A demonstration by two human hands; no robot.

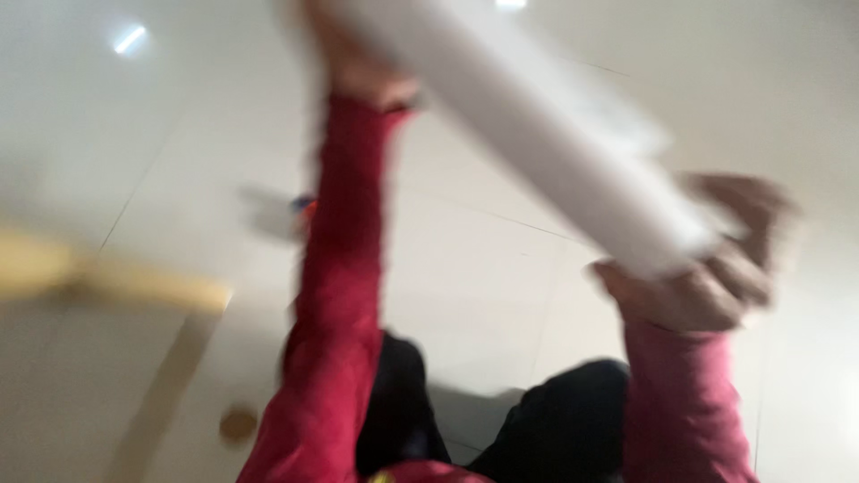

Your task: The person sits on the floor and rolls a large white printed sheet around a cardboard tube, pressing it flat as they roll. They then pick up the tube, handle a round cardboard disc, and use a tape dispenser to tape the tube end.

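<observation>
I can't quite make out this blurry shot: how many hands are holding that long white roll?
2. The left hand grips the white roll near the top edge, partly cut off; the right hand clasps its lower end at right.

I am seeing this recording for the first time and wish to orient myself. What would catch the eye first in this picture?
The long white roll, probably of paper, stands out first, slanting from the top centre down to the right. The left hand grips its upper end and the right hand its lower end, both in red sleeves. Behind them lies a pale tiled floor, all blurred by motion.
</observation>
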